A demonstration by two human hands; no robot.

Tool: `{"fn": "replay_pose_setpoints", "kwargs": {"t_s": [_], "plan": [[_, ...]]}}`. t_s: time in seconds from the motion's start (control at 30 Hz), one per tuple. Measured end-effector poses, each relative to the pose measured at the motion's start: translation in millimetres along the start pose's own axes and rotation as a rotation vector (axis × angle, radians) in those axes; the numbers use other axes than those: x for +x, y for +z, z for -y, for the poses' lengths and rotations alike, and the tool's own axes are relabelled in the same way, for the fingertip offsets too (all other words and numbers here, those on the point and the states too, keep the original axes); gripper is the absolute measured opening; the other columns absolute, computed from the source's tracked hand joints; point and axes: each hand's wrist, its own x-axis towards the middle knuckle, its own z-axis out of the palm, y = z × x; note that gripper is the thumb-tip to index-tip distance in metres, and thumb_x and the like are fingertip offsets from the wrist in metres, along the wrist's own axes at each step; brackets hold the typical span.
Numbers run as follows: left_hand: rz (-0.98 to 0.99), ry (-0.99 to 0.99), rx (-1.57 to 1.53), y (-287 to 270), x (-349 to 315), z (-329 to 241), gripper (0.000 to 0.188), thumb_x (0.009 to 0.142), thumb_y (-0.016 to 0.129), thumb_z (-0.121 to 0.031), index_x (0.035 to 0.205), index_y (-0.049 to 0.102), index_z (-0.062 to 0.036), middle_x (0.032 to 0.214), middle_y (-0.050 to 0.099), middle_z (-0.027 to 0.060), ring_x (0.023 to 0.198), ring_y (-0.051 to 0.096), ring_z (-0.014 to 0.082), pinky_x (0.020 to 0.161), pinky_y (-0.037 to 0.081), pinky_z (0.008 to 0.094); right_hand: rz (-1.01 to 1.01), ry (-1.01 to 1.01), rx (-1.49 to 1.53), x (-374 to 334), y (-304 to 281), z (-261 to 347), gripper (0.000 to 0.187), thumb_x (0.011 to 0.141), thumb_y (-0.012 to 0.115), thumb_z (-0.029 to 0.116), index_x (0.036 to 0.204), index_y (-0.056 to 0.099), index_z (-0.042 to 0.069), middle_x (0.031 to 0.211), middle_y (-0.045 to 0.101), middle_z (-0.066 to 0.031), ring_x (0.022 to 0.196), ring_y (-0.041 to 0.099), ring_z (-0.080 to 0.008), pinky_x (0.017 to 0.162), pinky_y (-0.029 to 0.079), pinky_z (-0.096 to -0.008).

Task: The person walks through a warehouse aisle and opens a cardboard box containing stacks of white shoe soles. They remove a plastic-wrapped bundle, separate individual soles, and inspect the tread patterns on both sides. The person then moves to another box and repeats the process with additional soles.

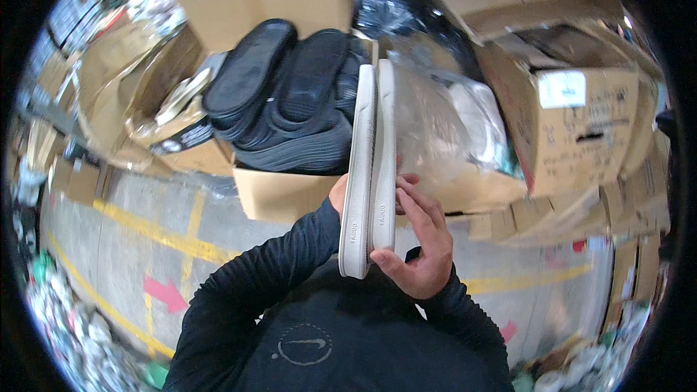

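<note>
Two off-white foam shoe soles point(358, 210) stand upright side by side in front of my chest, edges facing up and lightly pressed together. My left hand point(338, 193) grips them from the left; most of it is hidden behind the soles. On the other side my right hand point(423, 247) holds the right-hand sole, its thumb against the near end and its fingers along the side. Just beyond, black foam soles point(312, 80) are stacked in an open cardboard box point(283, 196).
To the right of the black soles lies clear plastic wrapping point(435, 120) with pale items under it. A tall carton point(581, 127) stands at the right, another open box point(138, 98) at the left. Yellow lines point(160, 236) mark the grey floor; bagged goods point(80, 327) lie lower left.
</note>
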Motion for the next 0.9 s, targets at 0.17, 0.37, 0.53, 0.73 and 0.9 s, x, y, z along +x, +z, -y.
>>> {"fn": "replay_pose_setpoints", "kwargs": {"t_s": [0.17,0.37,0.53,0.73,0.9], "plan": [[-0.100,0.220,0.063,-6.2,-37.5,-27.2,0.079,0.090,0.059,-0.049,0.147,0.026,-0.0063,0.143,0.040,0.0231,0.129,0.043,0.0365,0.108,0.040,0.0482,0.121,-0.061,0.105,16.9,35.2,13.9,0.060,0.078,0.072,0.019,0.129,0.050,-0.004,0.135,0.045,-0.0274,0.124,0.048,-0.0408,0.104,0.039,-0.0472],[-0.007,0.461,-0.121,-11.8,-88.2,-76.6,0.051,0.101,0.042,-0.031,0.146,0.034,-0.0089,0.139,0.045,0.0294,0.125,0.048,0.0433,0.106,0.041,0.0499,0.234,-0.145,0.353,28.3,85.9,22.2,0.061,0.076,0.068,0.007,0.133,0.047,0.000,0.138,0.041,-0.0278,0.128,0.044,-0.0421,0.106,0.038,-0.0468],[0.141,0.568,-0.208,-14.9,-143.9,-94.9,0.050,0.101,0.039,-0.037,0.144,0.037,-0.0126,0.136,0.046,0.0324,0.121,0.050,0.0484,0.102,0.042,0.0582,0.394,-0.222,0.430,37.6,116.1,31.8,0.062,0.075,0.068,0.009,0.133,0.048,0.001,0.139,0.042,-0.0243,0.126,0.047,-0.0381,0.105,0.039,-0.0448],[-0.169,0.853,-0.053,-12.9,-199.5,-81.1,0.046,0.100,0.046,-0.031,0.139,0.042,-0.0077,0.125,0.054,0.0315,0.109,0.059,0.0475,0.089,0.052,0.0573,0.560,-0.292,0.548,39.2,149.1,47.0,0.056,0.077,0.068,0.010,0.129,0.052,-0.002,0.136,0.047,-0.0208,0.122,0.050,-0.0345,0.102,0.041,-0.0420],[-0.380,1.005,0.195,-15.5,-229.4,-70.1,0.038,0.098,0.053,-0.026,0.127,0.051,-0.0010,0.110,0.064,0.0240,0.093,0.067,0.0358,0.077,0.059,0.0461,0.598,-0.328,0.500,44.8,159.8,60.5,0.046,0.078,0.069,0.013,0.120,0.057,-0.002,0.123,0.054,-0.0195,0.111,0.056,-0.0339,0.095,0.045,-0.0406]]}}
